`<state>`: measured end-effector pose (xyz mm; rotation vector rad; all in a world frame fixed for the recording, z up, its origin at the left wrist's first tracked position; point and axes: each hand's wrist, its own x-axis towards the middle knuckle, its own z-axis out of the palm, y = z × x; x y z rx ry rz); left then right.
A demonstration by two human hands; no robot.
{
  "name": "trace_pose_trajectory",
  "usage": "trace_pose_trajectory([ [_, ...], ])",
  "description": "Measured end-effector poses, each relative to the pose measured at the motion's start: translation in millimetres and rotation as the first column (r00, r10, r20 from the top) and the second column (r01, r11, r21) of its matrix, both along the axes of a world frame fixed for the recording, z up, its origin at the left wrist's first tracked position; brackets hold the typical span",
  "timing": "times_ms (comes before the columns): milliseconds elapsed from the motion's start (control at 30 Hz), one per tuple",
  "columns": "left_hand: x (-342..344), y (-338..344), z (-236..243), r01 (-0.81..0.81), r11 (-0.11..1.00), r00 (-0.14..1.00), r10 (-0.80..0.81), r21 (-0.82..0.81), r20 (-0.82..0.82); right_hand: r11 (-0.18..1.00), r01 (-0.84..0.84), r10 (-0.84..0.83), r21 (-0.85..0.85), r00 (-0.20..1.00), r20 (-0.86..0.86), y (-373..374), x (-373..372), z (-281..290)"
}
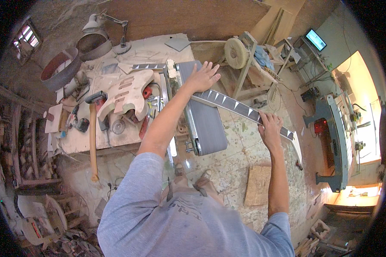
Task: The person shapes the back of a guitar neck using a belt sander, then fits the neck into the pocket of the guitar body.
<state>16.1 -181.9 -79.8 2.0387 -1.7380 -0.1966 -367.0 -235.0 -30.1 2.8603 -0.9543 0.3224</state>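
A guitar neck (240, 108) with a dark fretboard and pale triangular inlays slants from the belt sander (208, 128) down to the right. Its pale headstock (297, 147) points toward the lower right. My left hand (200, 79) lies flat over the neck's upper end, fingers stretched out, above the sander's grey belt. Under that palm, the neck's end is hidden. Farther along, my right hand (270, 128) is closed around the neck near the headstock. Whether the belt is running cannot be told.
Left of the sander, a workbench (77, 145) carries a pale guitar body (126, 94), a second neck (148, 67), power tools and a desk lamp (92, 25). A buffing wheel (236, 53) stands beyond. On the floor lies a brown board (257, 186); a grey machine (332, 145) stands right.
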Motion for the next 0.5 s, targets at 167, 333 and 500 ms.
trace_pose_trajectory([
  [167,-1,3,-1,-0.006,1.000,1.000,0.005,-0.015,-0.024,1.000,-0.006,0.006,0.012,1.000,-0.012,-2,0,3],
  [333,-4,3,2,-0.019,0.999,1.000,0.019,0.051,0.018,0.999,-0.009,0.010,0.040,1.000,-0.017,-8,-2,5],
  [500,-9,4,5,-0.030,0.997,0.999,0.027,0.070,0.036,0.999,-0.022,0.023,0.023,1.000,-0.017,-14,-3,5],
])
